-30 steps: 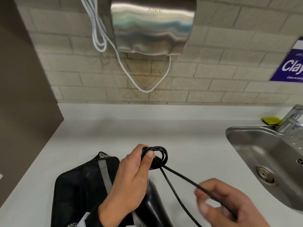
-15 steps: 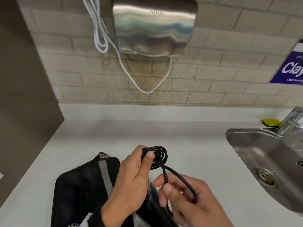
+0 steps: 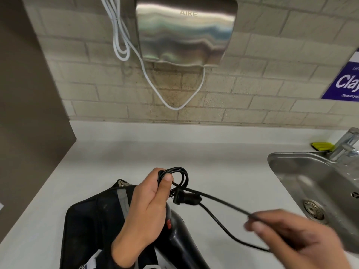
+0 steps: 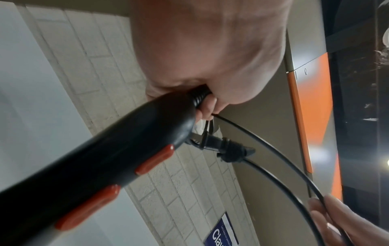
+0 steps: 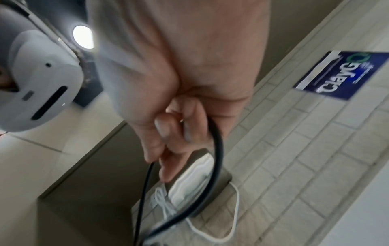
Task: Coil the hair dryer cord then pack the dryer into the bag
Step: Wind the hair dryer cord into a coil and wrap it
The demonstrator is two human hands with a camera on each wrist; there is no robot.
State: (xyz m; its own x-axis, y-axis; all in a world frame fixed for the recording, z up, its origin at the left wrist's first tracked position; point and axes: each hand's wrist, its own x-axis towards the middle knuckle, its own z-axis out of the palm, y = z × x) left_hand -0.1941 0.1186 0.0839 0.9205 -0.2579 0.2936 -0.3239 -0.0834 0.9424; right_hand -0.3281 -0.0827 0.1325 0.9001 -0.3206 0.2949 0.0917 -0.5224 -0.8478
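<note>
My left hand grips the end of the black hair dryer's handle together with several small loops of its black cord. The dryer has orange-red switches. The black plug hangs just right of the coil. From there a long loop of cord runs out to my right hand, which pinches it low on the right, above the counter. The black bag with a grey stripe lies on the counter under my left forearm.
A steel sink with a tap sits at the right, a yellow sponge behind it. A metal hand dryer with a white cable hangs on the brick wall. A brown panel bounds the white counter on the left.
My right hand has swung out to the right, drawing a fresh loop of cord away from the coil. The plug has come into sight beside the coil. My left hand stays put.
</note>
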